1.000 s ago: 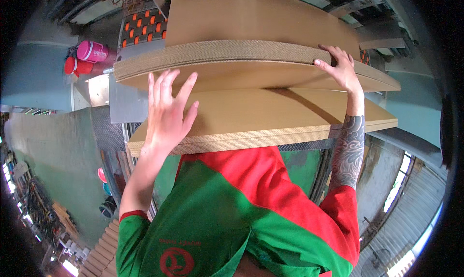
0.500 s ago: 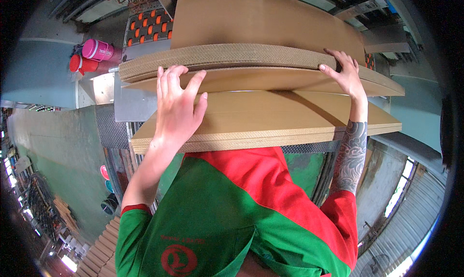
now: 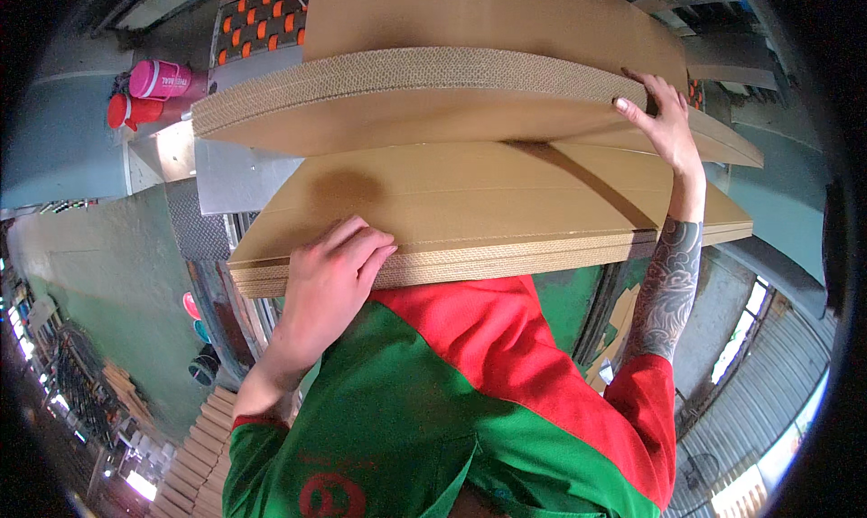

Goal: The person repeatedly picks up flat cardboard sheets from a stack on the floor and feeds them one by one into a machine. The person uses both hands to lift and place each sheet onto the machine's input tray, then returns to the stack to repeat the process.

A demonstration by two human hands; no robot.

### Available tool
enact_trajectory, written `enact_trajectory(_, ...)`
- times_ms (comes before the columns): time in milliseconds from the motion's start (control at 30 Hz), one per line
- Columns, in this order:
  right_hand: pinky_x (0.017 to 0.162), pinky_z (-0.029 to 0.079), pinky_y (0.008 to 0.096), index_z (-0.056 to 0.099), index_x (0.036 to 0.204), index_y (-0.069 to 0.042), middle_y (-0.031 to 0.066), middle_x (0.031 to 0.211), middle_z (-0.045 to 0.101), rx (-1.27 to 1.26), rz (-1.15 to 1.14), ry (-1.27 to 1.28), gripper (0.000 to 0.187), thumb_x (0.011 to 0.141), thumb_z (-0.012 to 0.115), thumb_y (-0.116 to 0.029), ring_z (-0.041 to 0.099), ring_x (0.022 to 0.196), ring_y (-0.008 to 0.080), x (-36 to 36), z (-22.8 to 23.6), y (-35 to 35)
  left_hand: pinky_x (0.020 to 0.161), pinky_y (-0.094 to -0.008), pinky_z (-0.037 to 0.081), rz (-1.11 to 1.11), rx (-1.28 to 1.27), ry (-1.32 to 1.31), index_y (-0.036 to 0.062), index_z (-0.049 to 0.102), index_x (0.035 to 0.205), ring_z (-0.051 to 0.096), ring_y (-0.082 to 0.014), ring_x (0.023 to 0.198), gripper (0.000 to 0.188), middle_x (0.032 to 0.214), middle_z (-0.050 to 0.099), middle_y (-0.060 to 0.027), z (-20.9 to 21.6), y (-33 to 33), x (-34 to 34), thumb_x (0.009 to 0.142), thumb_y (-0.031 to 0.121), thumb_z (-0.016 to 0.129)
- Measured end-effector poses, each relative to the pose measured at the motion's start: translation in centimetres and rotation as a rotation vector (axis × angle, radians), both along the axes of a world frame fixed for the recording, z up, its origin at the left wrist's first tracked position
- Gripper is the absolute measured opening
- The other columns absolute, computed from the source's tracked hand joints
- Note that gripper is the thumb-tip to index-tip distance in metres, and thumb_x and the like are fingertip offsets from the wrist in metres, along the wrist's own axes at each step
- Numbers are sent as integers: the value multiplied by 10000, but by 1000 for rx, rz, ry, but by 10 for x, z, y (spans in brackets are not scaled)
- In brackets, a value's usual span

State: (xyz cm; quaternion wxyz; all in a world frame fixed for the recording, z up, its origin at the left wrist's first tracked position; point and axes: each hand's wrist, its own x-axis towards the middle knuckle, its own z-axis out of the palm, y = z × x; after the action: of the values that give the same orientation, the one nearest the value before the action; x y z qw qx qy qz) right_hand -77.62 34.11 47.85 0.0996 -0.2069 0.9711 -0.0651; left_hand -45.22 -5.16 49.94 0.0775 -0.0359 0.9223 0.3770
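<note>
The right hand (image 3: 670,130) has its grip clamped on the near edge of a thick upper stack of brown corrugated cardboard sheets (image 3: 433,71), which is raised above the far part of a flat lower stack of tan corrugated cardboard sheets (image 3: 470,193). That lower stack lies before the torso, with the left edge of a grey metal worktop (image 3: 237,182) showing past it. The left hand (image 3: 330,288) bends its fingers over the lower stack's near edge, left of centre; whether its grip pinches any sheet cannot be told.
</note>
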Motion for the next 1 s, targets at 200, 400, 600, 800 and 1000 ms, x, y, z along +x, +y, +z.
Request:
enact_trajectory(200,1220,220,544,669,1386,-174,86,1245,664,-32,19,-28,771,844,712,-720,562,1290,298,-6,2,0,676,-395,569,26,33,34,75,730,931,702,-270,788,93,892,677,-55,-2,2,3,919,163,760)
enact_trajectory(400,1215,225,550,668,1387,-167,90,1249,667,-30,35,2,769,848,713,-714,571,1274,304,-7,1,-4,666,-389,564,43,28,69,72,729,925,698,-275,771,107,882,675,-59,-6,1,3,906,166,777)
enact_trajectory(600,1228,219,536,672,1384,-161,105,1288,672,-31,22,-12,757,853,718,-698,558,1318,311,-7,2,-3,668,-399,565,42,29,75,68,733,927,702,-283,778,115,888,680,-58,-6,0,0,904,170,779)
enact_trajectory(800,1232,224,514,676,1385,-159,124,1310,670,-26,6,39,763,848,723,-699,537,1345,316,-5,-1,-5,684,-412,565,43,29,144,50,727,932,703,-300,789,114,902,683,-73,-4,-7,-18,919,158,760)
enact_trajectory(1000,1231,227,510,671,1381,-129,135,1316,665,-38,44,27,779,858,710,-704,531,1354,323,-6,3,-5,672,-412,558,13,-48,233,50,727,927,694,-323,778,93,891,675,-85,-8,-23,-61,920,141,747)
